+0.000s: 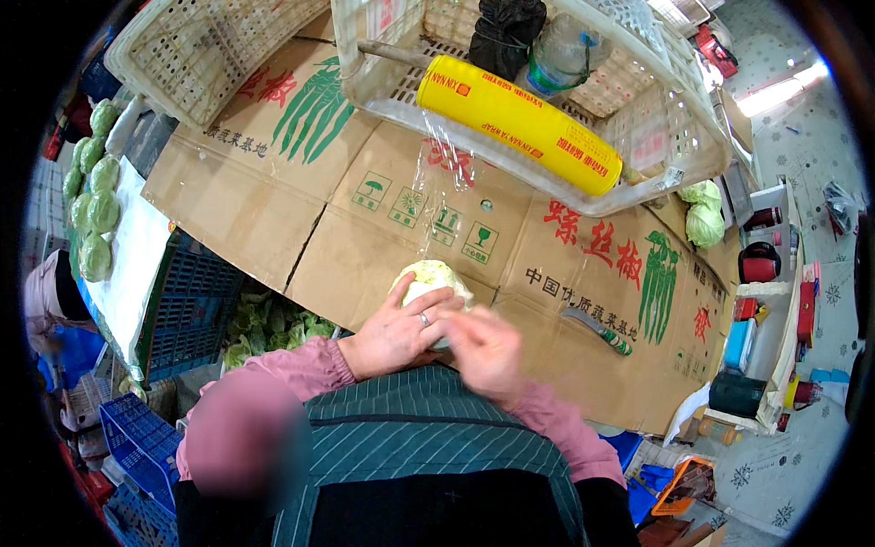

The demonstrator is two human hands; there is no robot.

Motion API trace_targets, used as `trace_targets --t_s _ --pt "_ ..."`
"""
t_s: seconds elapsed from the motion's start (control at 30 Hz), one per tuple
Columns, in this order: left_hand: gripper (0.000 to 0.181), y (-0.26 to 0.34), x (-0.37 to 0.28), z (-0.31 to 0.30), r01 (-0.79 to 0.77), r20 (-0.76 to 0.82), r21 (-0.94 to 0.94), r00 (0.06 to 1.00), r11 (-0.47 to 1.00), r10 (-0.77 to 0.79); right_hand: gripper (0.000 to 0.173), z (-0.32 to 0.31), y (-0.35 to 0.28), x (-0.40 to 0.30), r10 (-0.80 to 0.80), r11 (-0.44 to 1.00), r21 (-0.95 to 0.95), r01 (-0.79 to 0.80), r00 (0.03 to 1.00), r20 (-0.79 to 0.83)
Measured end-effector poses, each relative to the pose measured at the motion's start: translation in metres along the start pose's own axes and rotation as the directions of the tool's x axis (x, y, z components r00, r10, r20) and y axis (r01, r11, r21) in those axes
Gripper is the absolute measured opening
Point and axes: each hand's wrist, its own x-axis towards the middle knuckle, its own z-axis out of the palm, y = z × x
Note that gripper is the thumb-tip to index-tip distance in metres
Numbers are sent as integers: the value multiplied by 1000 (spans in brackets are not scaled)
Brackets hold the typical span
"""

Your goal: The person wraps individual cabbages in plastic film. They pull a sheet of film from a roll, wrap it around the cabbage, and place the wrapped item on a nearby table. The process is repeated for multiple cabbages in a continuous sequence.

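My left hand (403,328), with a ring on one finger, rests over a pale green cabbage (432,277) at the near edge of the cardboard. My right hand (485,349) is blurred and touches or nearly touches the cabbage's right side; its fingers look curled, and what they hold cannot be made out. Clear film runs from a yellow roll of plastic wrap (519,123) down towards the cabbage. The roll sits on a rod across a white plastic crate. A curved knife with a green handle (600,331) lies on the cardboard to the right.
Printed cardboard (383,273) covers the table. Beyond it stand a white crate (656,157) with a bottle and black bag, and another crate (198,61). Wrapped cabbages (102,212) line the left; loose leaves (273,328) lie below. Two cabbages (704,222) sit at right. A person (51,294) is far left.
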Motion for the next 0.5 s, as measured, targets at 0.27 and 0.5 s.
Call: trace_targets --t_s 0.27,0.5 --pt "61 1 -23 25 111 -303 -47 945 993 -120 22 21 42 -13 -225 974 -15 226 973 56" --pt "73 -15 -31 2 34 -252 -493 951 869 -181 28 22 40 -13 -243 955 -159 252 967 74"
